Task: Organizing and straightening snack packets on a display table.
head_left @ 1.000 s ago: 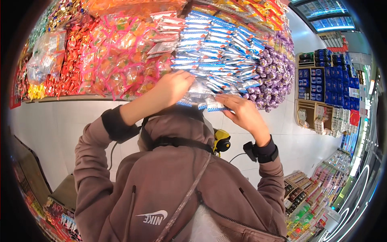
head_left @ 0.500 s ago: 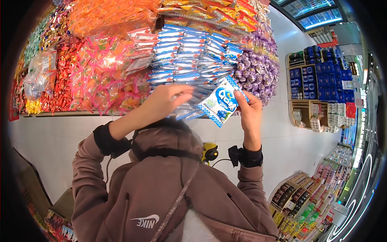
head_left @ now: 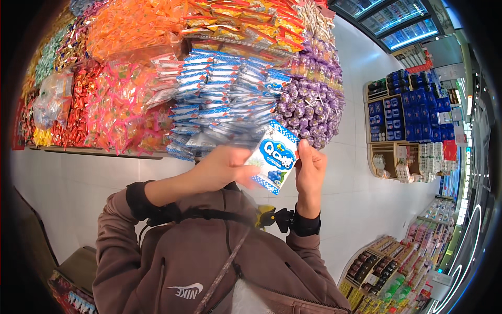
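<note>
Right grip (head_left: pixel 310 175) pinching one packet (head_left: pixel 274 157), two black wristbands (head_left: pixel 306 224)

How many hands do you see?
2: the right hand grips the packet by its right side, and the left hand, blurred, is at the packet's left edge. No other hands show.

wrapped sweets (head_left: pixel 128 107) on display counter (head_left: pixel 99 152)

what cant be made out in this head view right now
Head view:
Blue-and-white packet: back hidden, turned from the camera.
Left hand: fingers blurred, so grip unclear.
Right hand: some fingers hidden by the packet and the hand itself.
Orange-wrapped sweets: cut off by the upper edge.
</note>
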Available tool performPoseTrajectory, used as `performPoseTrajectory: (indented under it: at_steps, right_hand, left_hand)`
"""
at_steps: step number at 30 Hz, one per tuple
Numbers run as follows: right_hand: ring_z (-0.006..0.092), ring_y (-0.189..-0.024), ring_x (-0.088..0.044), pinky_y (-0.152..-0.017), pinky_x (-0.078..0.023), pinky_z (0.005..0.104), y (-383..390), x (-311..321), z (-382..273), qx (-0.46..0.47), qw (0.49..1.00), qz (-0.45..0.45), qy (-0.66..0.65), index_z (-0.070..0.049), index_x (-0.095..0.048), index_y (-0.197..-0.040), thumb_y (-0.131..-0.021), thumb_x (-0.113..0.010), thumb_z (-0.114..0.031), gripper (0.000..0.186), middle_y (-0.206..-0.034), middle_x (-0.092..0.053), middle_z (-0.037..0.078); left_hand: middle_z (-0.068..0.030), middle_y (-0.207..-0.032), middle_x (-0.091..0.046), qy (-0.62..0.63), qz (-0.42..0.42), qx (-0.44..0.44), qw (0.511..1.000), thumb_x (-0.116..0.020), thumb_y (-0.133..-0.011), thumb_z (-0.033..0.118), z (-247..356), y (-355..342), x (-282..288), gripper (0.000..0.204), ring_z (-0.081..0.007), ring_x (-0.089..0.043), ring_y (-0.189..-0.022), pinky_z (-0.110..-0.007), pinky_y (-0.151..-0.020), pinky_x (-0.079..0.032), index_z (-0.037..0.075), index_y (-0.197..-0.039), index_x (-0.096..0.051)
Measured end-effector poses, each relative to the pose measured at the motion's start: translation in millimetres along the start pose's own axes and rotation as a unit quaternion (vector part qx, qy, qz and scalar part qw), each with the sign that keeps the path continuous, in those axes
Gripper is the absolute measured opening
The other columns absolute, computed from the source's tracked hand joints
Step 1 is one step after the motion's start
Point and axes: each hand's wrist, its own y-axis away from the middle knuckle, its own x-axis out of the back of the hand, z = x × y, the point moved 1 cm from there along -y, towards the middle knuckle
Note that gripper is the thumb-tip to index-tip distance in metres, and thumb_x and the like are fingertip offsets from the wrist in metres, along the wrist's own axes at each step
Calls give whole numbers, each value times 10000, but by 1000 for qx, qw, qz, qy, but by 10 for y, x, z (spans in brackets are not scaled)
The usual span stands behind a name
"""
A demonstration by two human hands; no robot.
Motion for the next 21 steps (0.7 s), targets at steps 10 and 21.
performPoseTrajectory:
  at_steps: [10, 21]
  right_hand:
    - [60, -579, -497, -530, -370, 208, 114, 348, 4, -32, 994, -32, -100, 33, -597, -697, -894, -478, -162, 303, -680, -595, 51]
    - [152, -631, -576, -532, -487, 278, 334, 664, 241, -116, 970, -212, 2, 63, -599, -819, -882, -486, -153, 252, -752, -603, 100]
  left_hand:
    - [-98, -938, -612, -21, 18, -14, 1000, -537, -852, 110, -164, -28, -376, 251, -131, -600, -821, -267, -693, -528, -66, -1031, -531]
    - [-72, -828, -640, -253, 85, -18, 963, -547, -845, 148, -393, 164, -383, 241, -106, -615, -721, -229, -662, -475, 8, -1041, -562]
